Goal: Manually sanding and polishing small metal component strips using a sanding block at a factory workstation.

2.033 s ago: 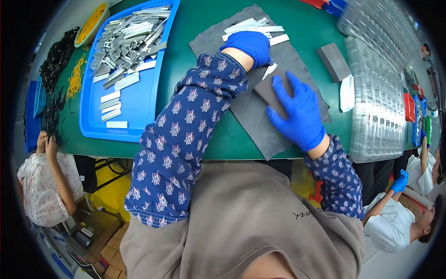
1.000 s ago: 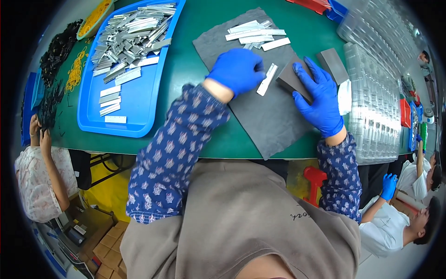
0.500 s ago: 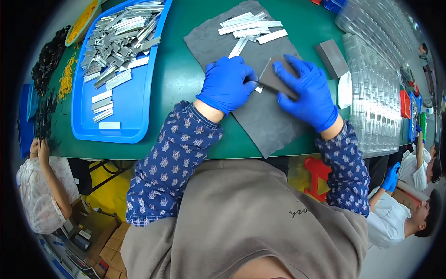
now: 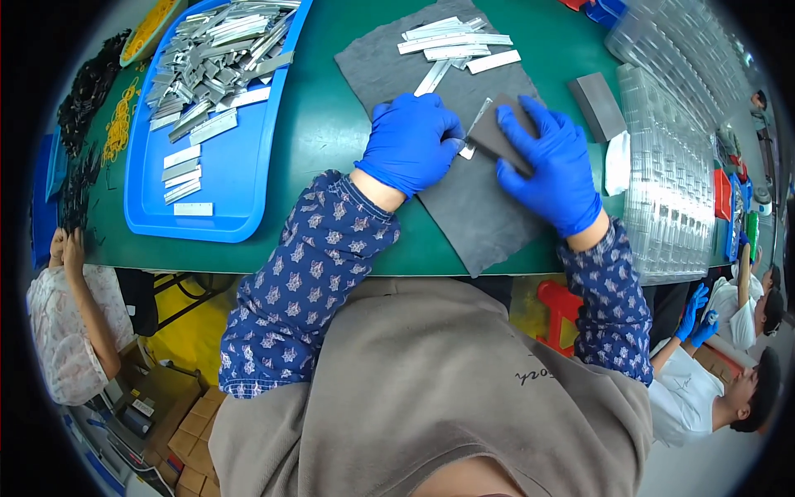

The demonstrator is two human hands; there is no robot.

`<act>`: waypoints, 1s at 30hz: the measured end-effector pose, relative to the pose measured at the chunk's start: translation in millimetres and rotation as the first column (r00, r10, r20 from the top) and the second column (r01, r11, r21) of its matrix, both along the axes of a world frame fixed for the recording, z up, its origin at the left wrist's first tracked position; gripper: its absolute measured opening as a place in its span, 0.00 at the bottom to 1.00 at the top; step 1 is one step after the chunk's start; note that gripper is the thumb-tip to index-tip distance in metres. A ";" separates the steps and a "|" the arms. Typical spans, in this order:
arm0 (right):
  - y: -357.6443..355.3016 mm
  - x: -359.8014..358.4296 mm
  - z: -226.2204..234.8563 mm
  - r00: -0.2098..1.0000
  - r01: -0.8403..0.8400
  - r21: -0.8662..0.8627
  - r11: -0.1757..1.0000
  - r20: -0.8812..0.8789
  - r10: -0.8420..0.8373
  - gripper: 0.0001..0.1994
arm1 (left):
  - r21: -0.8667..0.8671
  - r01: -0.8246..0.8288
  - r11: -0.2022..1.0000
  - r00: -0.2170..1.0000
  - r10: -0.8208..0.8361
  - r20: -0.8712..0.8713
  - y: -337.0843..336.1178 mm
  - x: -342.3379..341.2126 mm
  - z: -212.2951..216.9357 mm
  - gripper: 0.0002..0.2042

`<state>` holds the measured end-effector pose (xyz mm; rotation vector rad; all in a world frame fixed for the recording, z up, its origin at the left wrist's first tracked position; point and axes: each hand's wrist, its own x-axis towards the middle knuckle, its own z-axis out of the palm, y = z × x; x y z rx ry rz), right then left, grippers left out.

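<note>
Your left hand (image 4: pixel 411 142) pins a thin metal strip (image 4: pixel 474 128) on the grey mat (image 4: pixel 480 207), grip closed on its near end. Your right hand (image 4: pixel 546 161) has its grip wrapped around a dark grey block (image 4: pixel 499 132), pressed onto the strip. More strips (image 4: pixel 455 41) lie at the mat's far end. A blue tray (image 4: pixel 224 190) of strips sits left on the green worktop (image 4: pixel 323 124).

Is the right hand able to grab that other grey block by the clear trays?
Probably yes. The spare grey block lies uncovered on the green table, just beyond the right hand, but that hand already grips a grey block.
</note>
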<state>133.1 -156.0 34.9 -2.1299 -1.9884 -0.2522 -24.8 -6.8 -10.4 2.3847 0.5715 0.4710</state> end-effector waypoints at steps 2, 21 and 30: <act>-7.3 -14.8 3.8 0.999 -0.045 -0.038 0.998 -0.024 0.044 0.30 | 0.020 -0.008 1.000 1.000 0.008 0.018 -0.1 0.1 -1.6 0.03; 5.1 10.7 -2.8 0.999 -0.023 -0.013 1.000 -0.039 0.023 0.30 | 0.085 -0.032 0.996 0.999 0.034 -0.025 5.5 10.1 3.4 0.05; 3.3 9.7 -6.9 0.999 -0.028 -0.004 1.000 -0.035 0.028 0.30 | 0.030 -0.031 0.999 0.997 0.032 -0.064 5.2 9.6 -0.6 0.03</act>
